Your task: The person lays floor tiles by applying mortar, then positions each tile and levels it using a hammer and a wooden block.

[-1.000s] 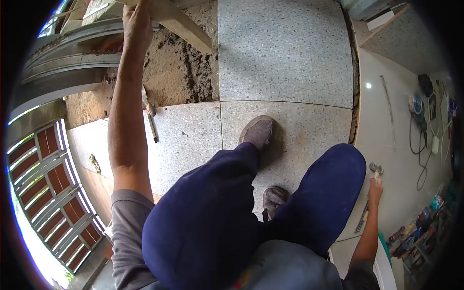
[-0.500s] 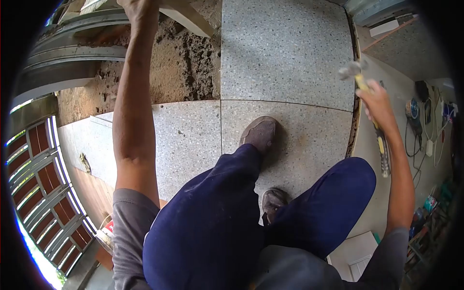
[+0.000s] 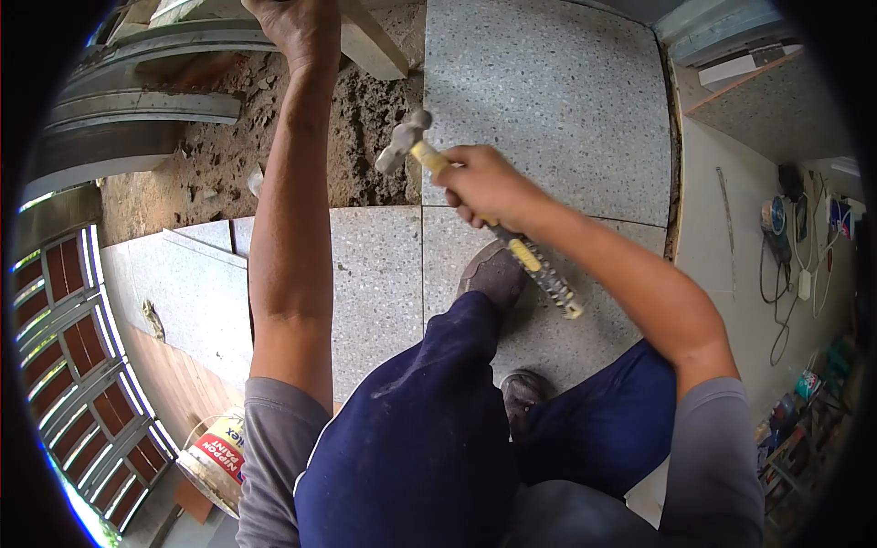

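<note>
Hammer (image 3: 541, 270) with a dull grey metal head and a yellow-and-black patterned handle is slanting across the middle of the scene, its head pointing far left and its butt pointing near right. One end of the head is looking rounded and knobby, the other blunter. The person's right hand (image 3: 491, 187) is clamping its fingers around the handle, fairly close to the head. The left hand (image 3: 306, 26) is reaching to the far edge, where its fingers are running out of view, so I cannot tell whether they are gripping anything; a pale, squared beam (image 3: 376, 50) is lying just to its right.

The hammer's head is showing over the border between rough brown soil (image 3: 210, 164) and speckled grey floor tiles (image 3: 548, 91). A brown shoe (image 3: 493, 272) is resting on the tiles, partly behind the handle. On the left, a metal gate with reddish-brown panels (image 3: 91, 315) is standing beyond a white paint bucket with a red-and-yellow label (image 3: 206, 475). On the right, dark and white cables (image 3: 784, 301) are trailing over a smooth cream surface (image 3: 703, 247).
</note>
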A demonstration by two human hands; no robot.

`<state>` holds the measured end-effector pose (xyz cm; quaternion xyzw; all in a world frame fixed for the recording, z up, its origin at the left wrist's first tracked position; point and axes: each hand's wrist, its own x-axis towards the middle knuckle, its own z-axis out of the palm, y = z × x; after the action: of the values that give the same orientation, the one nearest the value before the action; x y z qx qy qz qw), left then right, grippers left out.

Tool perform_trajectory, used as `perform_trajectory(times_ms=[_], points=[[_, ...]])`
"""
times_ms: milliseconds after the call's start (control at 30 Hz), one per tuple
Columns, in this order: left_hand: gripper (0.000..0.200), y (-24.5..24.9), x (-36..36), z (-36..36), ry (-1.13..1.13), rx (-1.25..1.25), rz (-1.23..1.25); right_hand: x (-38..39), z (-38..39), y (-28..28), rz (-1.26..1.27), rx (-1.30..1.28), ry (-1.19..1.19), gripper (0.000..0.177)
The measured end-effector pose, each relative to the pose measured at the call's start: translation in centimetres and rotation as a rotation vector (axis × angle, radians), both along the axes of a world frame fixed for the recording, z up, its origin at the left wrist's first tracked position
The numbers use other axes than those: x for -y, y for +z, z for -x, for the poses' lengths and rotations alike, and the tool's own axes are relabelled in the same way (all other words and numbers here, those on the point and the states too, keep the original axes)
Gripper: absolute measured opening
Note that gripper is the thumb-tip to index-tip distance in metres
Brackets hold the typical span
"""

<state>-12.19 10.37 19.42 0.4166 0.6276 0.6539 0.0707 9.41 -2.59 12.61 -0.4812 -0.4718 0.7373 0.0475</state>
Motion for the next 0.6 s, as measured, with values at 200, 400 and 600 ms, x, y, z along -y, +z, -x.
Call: perform_trajectory(times_ms=[200, 400, 600], points=[[0.062, -0.3, -0.1, -0.8, -0.039, 0.043, -0.065, 2.5, 4.2, -2.4, -0.658, 0.056, 0.132, 0.025], [0.062, 0.0, -0.3, -1.7, 0.003, 0.045, 0.021, 2.6, 5.9, -1.6, -0.093, -0.102, 0.032, 0.028], [0.059, -0.4, -0.5, -2.2, -0.024, 0.041, 0.002, 3.1, 8.4, -4.0, 0.057, -0.260, -0.133, 0.031]])
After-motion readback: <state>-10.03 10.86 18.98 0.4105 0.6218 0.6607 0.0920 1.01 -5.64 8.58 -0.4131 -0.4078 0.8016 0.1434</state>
